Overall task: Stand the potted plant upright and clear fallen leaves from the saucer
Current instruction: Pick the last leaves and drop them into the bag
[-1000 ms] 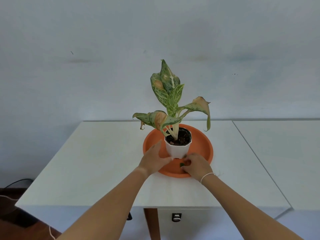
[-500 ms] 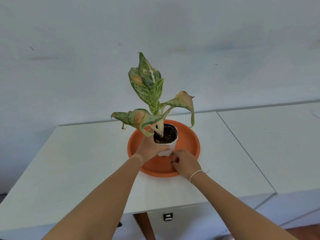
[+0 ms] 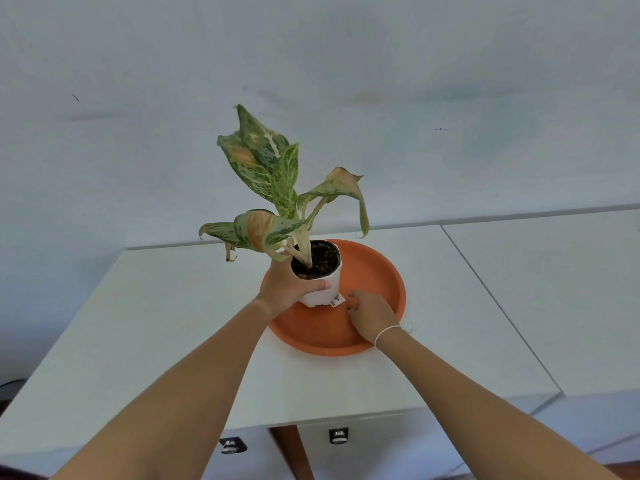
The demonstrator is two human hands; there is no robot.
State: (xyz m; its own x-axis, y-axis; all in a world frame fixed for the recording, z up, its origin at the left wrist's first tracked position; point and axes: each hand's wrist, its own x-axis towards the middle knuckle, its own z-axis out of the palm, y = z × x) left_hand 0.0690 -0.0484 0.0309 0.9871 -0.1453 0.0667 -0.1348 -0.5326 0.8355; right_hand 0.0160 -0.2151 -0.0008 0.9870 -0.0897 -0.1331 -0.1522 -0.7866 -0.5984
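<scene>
A spotted green plant (image 3: 277,174) with some browned, drooping leaves grows in a small white pot (image 3: 320,296). The pot is over the orange saucer (image 3: 377,271), leaning a little to the left. My left hand (image 3: 284,289) is wrapped around the pot's left side, thumb across its front. My right hand (image 3: 372,313) rests inside the saucer just right of the pot's base, fingers pinched on a small green fallen leaf (image 3: 347,308). Whether the pot's base touches the saucer is hidden.
The saucer sits on a white table (image 3: 173,323) against a pale wall. A second white table (image 3: 554,289) adjoins it on the right, with a thin seam between them. Below the front edge are drawer fronts with small locks (image 3: 338,435).
My left hand went from touching the pot's side to gripping it, and the pot now leans left. My right hand stayed at the leaf by the pot's base. The camera view shifted.
</scene>
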